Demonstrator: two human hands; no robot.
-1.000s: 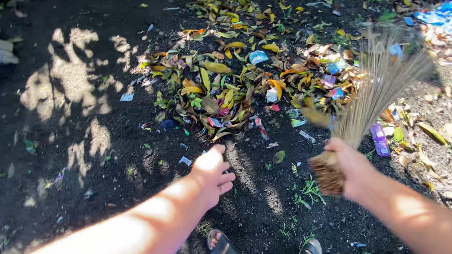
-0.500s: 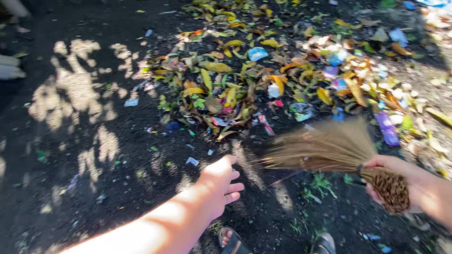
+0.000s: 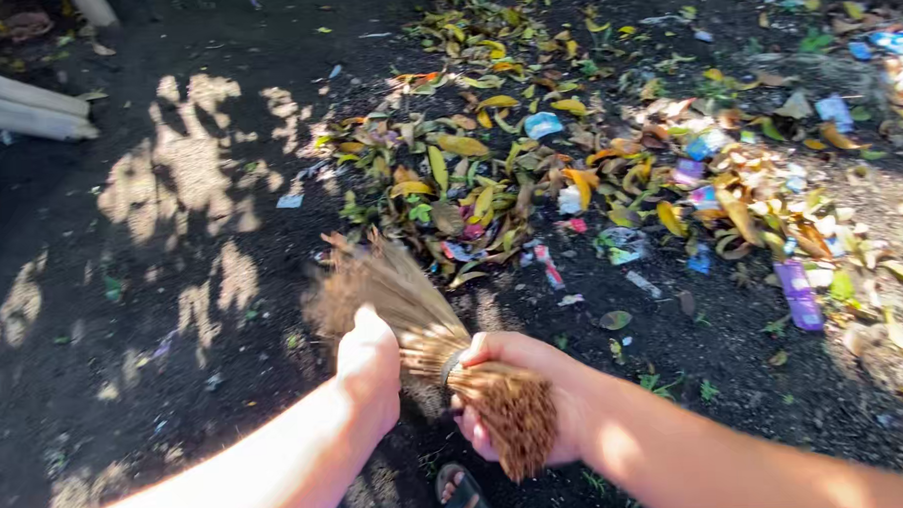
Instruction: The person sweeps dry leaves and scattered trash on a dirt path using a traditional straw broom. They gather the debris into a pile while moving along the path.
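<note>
Dark soil ground point(image 3: 176, 394); leaf-and-wrapper litter pile point(image 3: 589, 179); pale pipes point(image 3: 26, 104).

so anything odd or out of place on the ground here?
Yes: plastic scraps lie mixed into the leaf pile, including a purple wrapper lying apart at its right edge. The right hand grips a stick broom; left hand touches it.

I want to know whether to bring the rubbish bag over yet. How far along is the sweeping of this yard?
Done: the dark soil at left looks mostly bare, and leaves and wrappers are gathered in a loose pile. In hand: the right hand grips a stick broom, the left hand touches its bristles, tips at the pile's near edge. Left: litter is scattered to the right, like a purple wrapper.
</note>
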